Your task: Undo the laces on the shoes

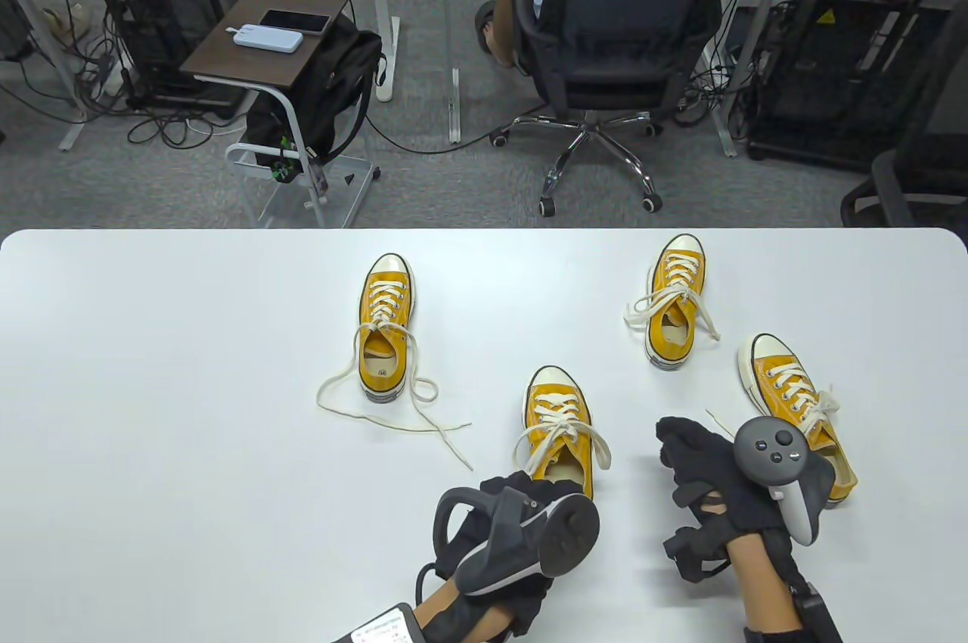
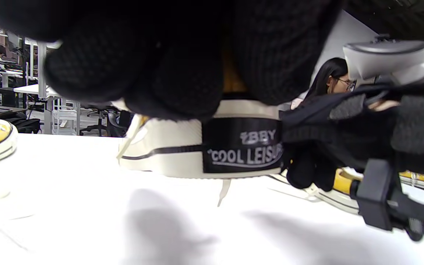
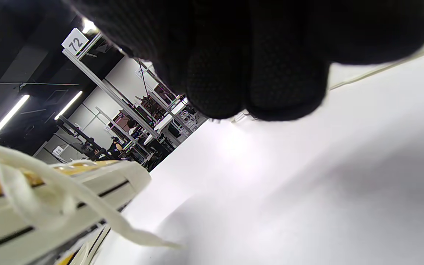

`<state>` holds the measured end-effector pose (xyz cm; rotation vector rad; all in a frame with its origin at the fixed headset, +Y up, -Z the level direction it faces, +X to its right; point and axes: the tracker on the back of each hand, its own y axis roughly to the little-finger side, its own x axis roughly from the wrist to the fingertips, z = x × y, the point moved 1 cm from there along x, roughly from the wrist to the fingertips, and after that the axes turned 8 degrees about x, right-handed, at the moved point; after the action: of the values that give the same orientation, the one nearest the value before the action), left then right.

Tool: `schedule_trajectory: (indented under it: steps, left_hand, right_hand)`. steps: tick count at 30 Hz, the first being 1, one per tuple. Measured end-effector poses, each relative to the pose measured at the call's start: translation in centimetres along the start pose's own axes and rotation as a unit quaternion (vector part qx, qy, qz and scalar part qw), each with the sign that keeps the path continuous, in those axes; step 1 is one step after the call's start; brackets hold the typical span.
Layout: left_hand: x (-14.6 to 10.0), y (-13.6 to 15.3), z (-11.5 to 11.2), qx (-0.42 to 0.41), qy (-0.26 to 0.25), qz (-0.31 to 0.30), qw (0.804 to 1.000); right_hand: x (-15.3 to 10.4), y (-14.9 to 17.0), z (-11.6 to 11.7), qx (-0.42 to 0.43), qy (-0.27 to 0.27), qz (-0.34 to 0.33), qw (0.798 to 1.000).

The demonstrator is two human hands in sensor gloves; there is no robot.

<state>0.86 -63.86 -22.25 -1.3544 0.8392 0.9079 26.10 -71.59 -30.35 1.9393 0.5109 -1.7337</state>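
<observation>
- While your left hand point(image 1: 514, 529) grips the heel of the near middle sneaker point(image 1: 560, 424), fingers curled over the back of it as the left wrist view shows above the black heel patch point(image 2: 242, 147), keep that hold firm so the shoe does not slide when a lace is pulled.
- Your right hand point(image 1: 711, 476) hovers between that sneaker and the near right sneaker point(image 1: 794, 401); its fingers look curled, but I cannot tell from any view whether they pinch a lace end or hold nothing.
- Four yellow canvas sneakers lie on the white table point(image 1: 151, 408). The far left sneaker point(image 1: 386, 325) looks already undone, its laces trailing loose across the table toward you. The far right sneaker point(image 1: 674, 302) shows a loose bow with loops spread to both sides.
- The near middle sneaker has its bow point(image 1: 563, 439) tied over the tongue, so I judge that is the step in hand.
- Reach your right hand left to the bow, pinch one free lace end rather than a loop, and pull it away from the knot along the table.
- Pulling a loop risks tightening the knot; if it binds, ease the crossing open with a fingertip first.
</observation>
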Motion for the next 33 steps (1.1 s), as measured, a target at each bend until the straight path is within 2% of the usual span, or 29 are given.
schedule_trajectory:
  steps: [8, 11, 14, 19, 25, 33]
  left_hand:
    - [-0.4, -0.9, -4.2, 0.007, 0.037, -0.001, 0.999]
    - [-1.2, -1.3, -5.5, 0.001, 0.015, -0.004, 1.000]
    - [-1.5, -1.5, -6.7, 0.010, 0.039, -0.007, 0.999]
    - [-2.1, -1.3, -8.1, 0.001, 0.058, -0.011, 0.998]
    - [-2.1, -1.0, -9.9, -0.002, 0.138, -0.008, 0.990]
    - [-2.5, 0.0, -9.8, -0.051, 0.141, -0.011, 0.989]
  right_hand:
    - [0.0, -0.2, 0.2, 0.003, -0.012, -0.010, 1.000]
    - [0.0, -0.2, 0.4, 0.003, -0.019, -0.013, 1.000]
    - [0.0, -0.3, 0.8, -0.001, -0.029, -0.015, 0.999]
    - [0.0, -0.5, 1.3, -0.007, -0.043, -0.020, 0.999]
    - [0.0, -0.6, 1.9, -0.015, -0.063, -0.024, 0.998]
    - [-0.1, -0.7, 2.2, -0.021, -0.077, -0.029, 0.996]
